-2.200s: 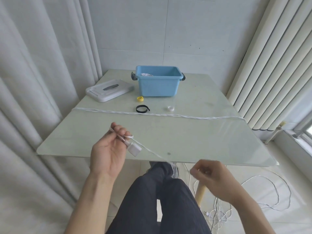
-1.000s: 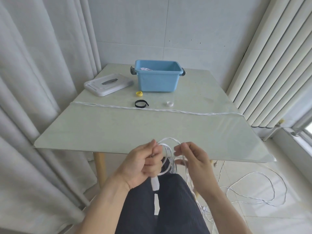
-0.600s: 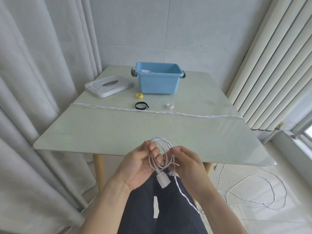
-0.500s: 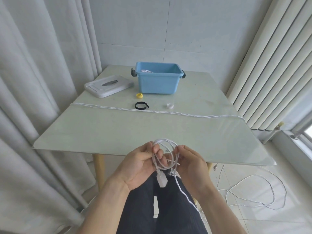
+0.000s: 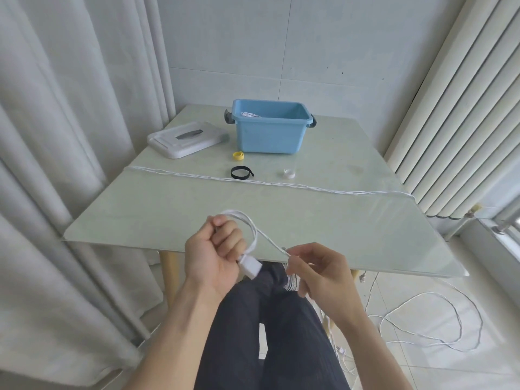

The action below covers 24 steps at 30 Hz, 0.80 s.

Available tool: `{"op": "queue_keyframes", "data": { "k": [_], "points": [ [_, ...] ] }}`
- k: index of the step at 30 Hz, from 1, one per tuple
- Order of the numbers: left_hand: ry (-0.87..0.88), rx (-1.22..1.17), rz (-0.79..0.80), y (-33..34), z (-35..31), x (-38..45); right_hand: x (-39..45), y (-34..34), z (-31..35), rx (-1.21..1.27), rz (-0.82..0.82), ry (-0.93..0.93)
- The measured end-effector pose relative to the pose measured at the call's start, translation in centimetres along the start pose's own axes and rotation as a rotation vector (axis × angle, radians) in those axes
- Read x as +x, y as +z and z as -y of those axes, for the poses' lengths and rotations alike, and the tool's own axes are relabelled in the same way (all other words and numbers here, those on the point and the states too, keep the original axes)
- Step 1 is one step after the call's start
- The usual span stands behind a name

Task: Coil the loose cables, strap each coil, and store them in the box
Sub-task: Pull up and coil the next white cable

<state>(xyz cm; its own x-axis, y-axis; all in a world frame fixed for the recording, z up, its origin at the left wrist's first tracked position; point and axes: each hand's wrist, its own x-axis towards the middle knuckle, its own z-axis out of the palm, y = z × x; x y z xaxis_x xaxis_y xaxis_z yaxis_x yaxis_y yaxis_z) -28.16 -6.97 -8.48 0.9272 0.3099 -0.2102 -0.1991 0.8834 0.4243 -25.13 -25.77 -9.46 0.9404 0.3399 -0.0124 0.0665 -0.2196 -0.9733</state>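
The fingers (image 5: 229, 240) of the left hand (image 5: 213, 257) are curled tight round a small loop of white cable (image 5: 247, 223); the white plug (image 5: 251, 268) is seen protruding below the fist. The same cable is pinched between thumb and forefinger of the right hand (image 5: 318, 273), the other fingers (image 5: 305, 287) being loosely bent. Both hands are held at the near edge of the bench (image 5: 174, 209), just above dark trousers (image 5: 270, 333). From the right hand the cable is seen dropping to the floor (image 5: 439, 305), where slack lies in loose loops to the right of the bench. A second white cable (image 5: 281, 183) is stretched across the bench, side to side. Just beyond it a black strap (image 5: 239, 173), a yellow strap roll (image 5: 238, 155) and a white strap roll (image 5: 289, 173) are noted. The blue box (image 5: 268, 130) stands at the far end of the bench, something white inside; a white lid (image 5: 187, 138) lies to its left.
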Motion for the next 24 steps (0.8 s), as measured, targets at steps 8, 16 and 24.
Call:
{"op": "queue_keyframes", "data": {
  "k": [8,16,24],
  "points": [
    [0.278,0.097,-0.033,-0.3,-0.8,0.6,-0.9,-1.5,-3.0,-0.483,0.209,0.063],
    [0.432,0.747,0.060,-0.4,1.1,-0.3,-2.7,-0.9,-0.6,-0.392,0.389,-0.055],
    [0.204,1.104,0.243,-0.4,1.7,-1.3,-2.5,-1.9,0.7,-0.163,0.163,-0.193]
  ]
}}
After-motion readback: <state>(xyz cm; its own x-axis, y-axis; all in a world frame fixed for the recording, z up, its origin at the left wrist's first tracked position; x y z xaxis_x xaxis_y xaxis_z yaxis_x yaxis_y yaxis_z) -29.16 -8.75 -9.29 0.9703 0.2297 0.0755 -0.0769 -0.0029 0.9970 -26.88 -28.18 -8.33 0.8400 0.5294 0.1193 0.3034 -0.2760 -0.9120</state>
